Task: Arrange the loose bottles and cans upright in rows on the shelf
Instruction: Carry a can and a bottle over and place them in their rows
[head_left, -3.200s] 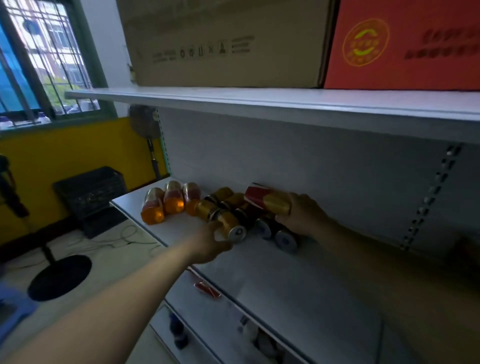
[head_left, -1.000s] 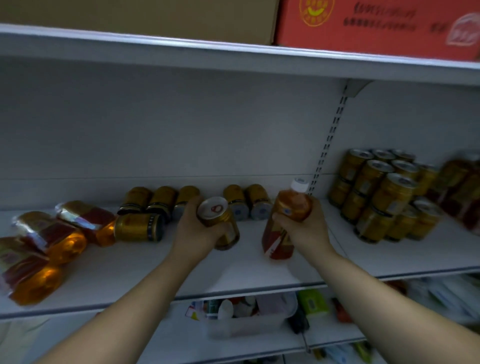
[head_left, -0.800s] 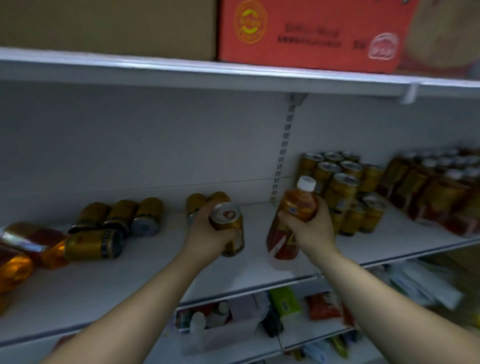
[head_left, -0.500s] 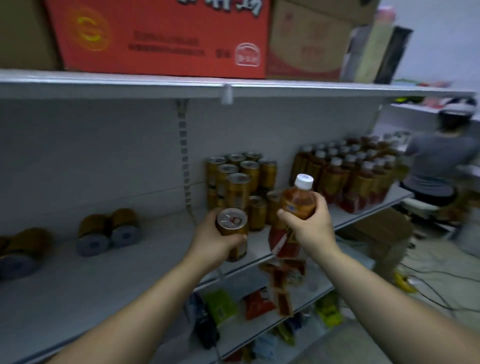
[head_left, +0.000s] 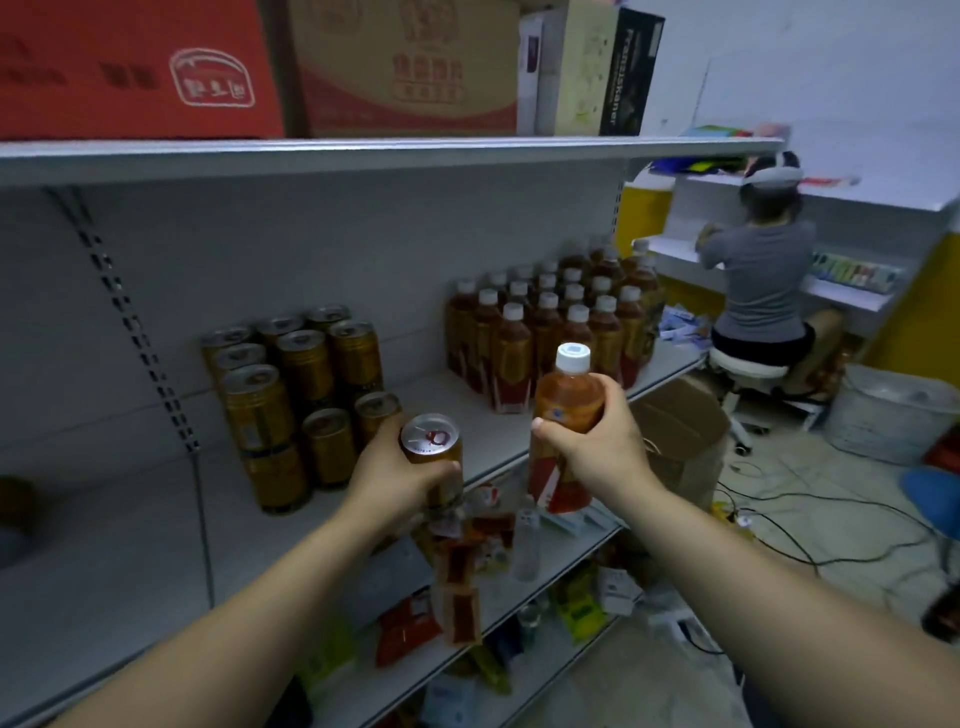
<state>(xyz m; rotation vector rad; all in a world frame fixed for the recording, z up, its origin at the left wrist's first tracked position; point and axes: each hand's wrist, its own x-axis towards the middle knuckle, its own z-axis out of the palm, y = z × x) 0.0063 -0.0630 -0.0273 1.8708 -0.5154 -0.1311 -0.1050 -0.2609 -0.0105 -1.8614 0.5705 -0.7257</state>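
The left hand (head_left: 400, 478) has its fingers and thumb curled round a smooth gold metal can (head_left: 432, 447), gripping the cylinder low on its wall so that the flat silver lid with its pull tab faces up. The right hand (head_left: 597, 447) is wrapped the same way round the shoulder of a clear plastic bottle (head_left: 566, 410), thumb across the near side, fingers round the far side. The bottle stands upright, full of amber liquid, with a ribbed white cap above the grip and a red and white label below it. Both things are carried in the air, side by side but apart, just in front of the shelf (head_left: 130, 545) edge. Both forearms reach forward and slightly inward, wrists level, knuckles turned outward. Just beyond the left fingers stand the stacked cans (head_left: 301, 395), gold cylinders with silver tops, set upright in two tiers on the grey painted metal board. Beyond the right fingers, further along the same board, stand the rows of bottles (head_left: 550, 322), white caps lined up. Under both hands a lower board carries crinkled snack packets (head_left: 457, 561). Above, the top board bears a red carton (head_left: 135, 67) and a brown carton (head_left: 405, 67) of matt cardboard. Far off past the right hand a seated person (head_left: 763, 291) in a grey top faces another white rack.
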